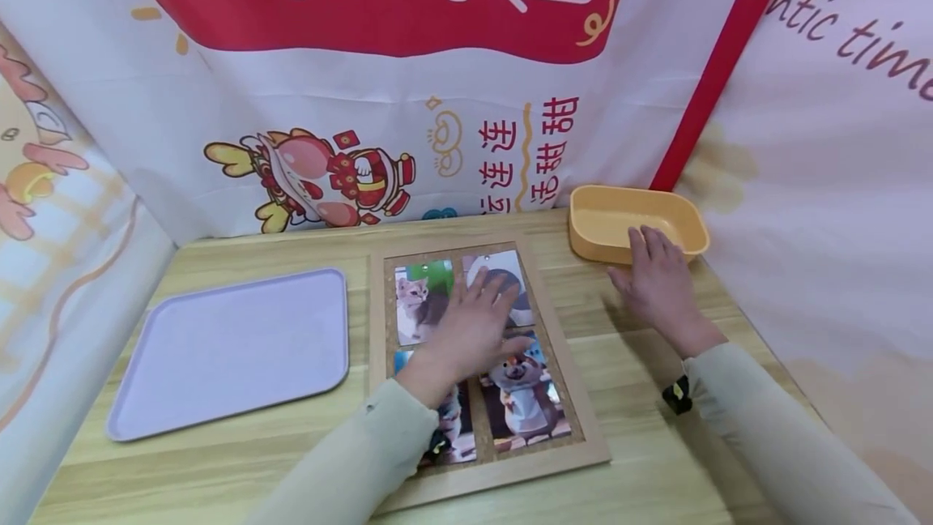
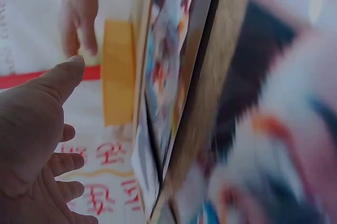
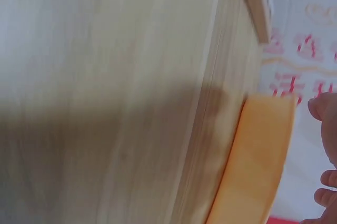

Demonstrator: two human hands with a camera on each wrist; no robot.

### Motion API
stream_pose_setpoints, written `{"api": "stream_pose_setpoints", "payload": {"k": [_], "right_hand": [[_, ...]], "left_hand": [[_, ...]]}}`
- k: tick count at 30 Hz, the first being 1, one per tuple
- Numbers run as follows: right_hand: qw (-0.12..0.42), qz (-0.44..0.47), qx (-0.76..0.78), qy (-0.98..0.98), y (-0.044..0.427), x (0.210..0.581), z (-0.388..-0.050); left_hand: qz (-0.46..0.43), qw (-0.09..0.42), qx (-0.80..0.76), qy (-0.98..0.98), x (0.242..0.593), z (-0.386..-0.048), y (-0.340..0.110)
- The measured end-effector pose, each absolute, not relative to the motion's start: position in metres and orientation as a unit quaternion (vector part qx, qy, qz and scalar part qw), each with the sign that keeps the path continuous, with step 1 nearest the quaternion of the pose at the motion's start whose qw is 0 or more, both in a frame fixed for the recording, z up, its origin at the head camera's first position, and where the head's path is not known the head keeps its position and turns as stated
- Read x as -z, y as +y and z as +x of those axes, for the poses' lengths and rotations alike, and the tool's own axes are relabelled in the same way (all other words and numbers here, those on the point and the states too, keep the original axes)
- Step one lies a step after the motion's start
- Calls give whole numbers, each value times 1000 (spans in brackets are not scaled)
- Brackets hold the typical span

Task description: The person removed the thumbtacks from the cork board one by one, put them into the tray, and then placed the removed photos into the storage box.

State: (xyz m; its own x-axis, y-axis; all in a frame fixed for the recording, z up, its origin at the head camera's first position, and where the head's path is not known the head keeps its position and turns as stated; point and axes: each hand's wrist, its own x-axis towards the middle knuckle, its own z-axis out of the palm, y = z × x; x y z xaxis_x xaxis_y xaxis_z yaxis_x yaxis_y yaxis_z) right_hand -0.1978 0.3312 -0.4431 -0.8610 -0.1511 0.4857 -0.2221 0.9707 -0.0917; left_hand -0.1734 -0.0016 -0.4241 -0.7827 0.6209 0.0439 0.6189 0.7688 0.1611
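Observation:
A wood-framed cork board (image 1: pixel 576 411) lies on the table, bearing photos in two rows. A kitten photo (image 1: pixel 410 310) is at upper left, and a furry animal photo (image 1: pixel 532 407) at lower right. My left hand (image 1: pixel 462 330) is over the middle of the board, fingers spread, partly covering the upper right photo (image 1: pixel 523 310) and the lower left photo (image 1: pixel 461 436). In the left wrist view that hand (image 2: pixel 37 134) holds nothing. My right hand (image 1: pixel 659 286) hovers at the near rim of a yellow box (image 1: pixel 605 252), fingers loosely extended and holding nothing visible.
A lilac tray (image 1: pixel 248 347) lies on the wooden table (image 1: pixel 437 505), left of the board. A printed cloth backdrop (image 1: pixel 452 79) rises behind the table, with more cloth at both sides. The yellow box stands at the back right corner.

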Motion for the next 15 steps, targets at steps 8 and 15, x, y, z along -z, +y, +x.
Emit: {"api": "stream_pose_setpoints", "payload": {"k": [8,15], "right_hand": [[152,21,-71,-986,368,447,-208],[74,-33,-78,-994,386,452,-211]], "left_hand": [[384,65,-78,918,438,-169,45],[414,83,-52,905,448,-161,71]]}}
